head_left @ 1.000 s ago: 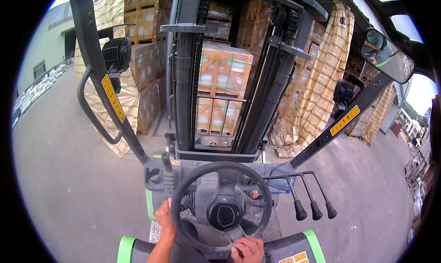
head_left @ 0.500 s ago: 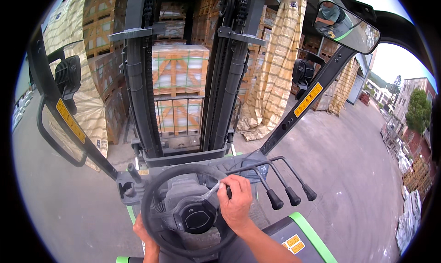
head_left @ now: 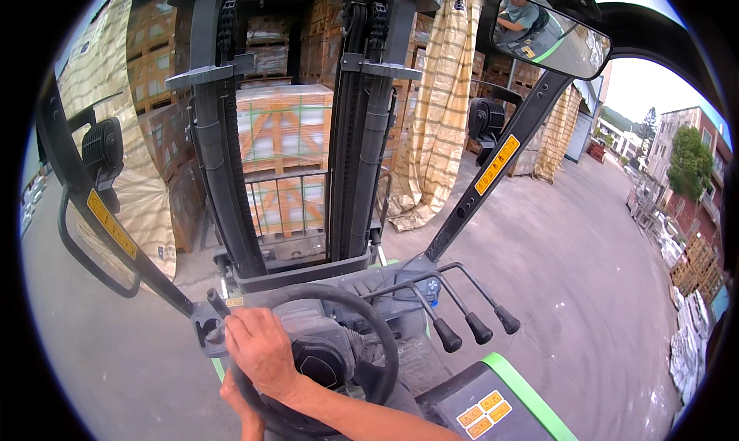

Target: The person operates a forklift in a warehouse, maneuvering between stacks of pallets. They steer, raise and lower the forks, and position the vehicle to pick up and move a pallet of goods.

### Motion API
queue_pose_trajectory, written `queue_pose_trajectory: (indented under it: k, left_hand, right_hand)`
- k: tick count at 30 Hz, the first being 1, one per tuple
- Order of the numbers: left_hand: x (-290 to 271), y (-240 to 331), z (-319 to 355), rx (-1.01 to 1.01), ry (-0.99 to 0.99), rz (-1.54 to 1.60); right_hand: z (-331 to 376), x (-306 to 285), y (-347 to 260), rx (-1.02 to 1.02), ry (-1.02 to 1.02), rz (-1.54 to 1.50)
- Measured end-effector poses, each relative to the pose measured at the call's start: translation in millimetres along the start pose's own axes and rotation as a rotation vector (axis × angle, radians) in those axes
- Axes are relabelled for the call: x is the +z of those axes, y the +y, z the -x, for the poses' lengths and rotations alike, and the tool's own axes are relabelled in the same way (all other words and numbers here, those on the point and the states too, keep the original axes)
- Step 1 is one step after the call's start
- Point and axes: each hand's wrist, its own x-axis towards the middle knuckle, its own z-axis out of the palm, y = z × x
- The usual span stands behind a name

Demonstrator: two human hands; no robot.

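The right hand (head_left: 260, 352) lies across the steering wheel (head_left: 315, 356) at about ten o'clock on its rim, fingers curled over the rim beside the black spinner knob (head_left: 216, 299). The left hand (head_left: 240, 406) sits lower, at about seven o'clock on the wheel, mostly hidden under the right forearm; whether it grips the rim or only rests there cannot be told.

With both arms crossed on one side of the wheel, a quick correction looks awkward: the hands could tangle or slip, and the forklift would swing wider than meant.

The mast (head_left: 296, 125) stands at twelve o'clock, and its uprights block much of the forward view. Behind it sit strapped pallet loads of cartons (head_left: 283, 129), close to the load backrest (head_left: 289, 202). A late turn or a small misjudgement of that gap could push the carriage into the stack.

At one o'clock a striped tarpaulin (head_left: 439, 110) drapes over more goods and trails onto the concrete yard (head_left: 577, 271); a wheel could catch its hem.

The three hydraulic levers (head_left: 477, 327) at three o'clock of the wheel have no hand on them, so the forks cannot be adjusted at once. The rear-view mirror (head_left: 550, 36) at two o'clock covers only part of what lies behind.
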Motion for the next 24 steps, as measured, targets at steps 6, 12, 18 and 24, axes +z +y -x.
queue_pose_trajectory:
  k: [6,12,18,24]
  left_hand:
    - [-4.9,-48.9,1.8,0.014,0.011,-0.087]
    - [-4.9,-49.4,-8.5,0.052,-0.014,-0.086]
    - [-12.2,-50.5,-14.1,0.062,0.024,-0.084]
    - [-12.2,-50.5,-22.4,0.120,0.044,-0.127]
  right_hand:
    - [72.9,6.8,-54.6,-0.034,-0.091,-0.124]
    - [134.2,-62.9,-63.2,-0.056,-0.214,-0.024]
    - [159.5,-112.1,-31.8,0.046,-0.259,0.049]
    - [135.3,-128.1,-5.9,0.204,-0.102,0.308]
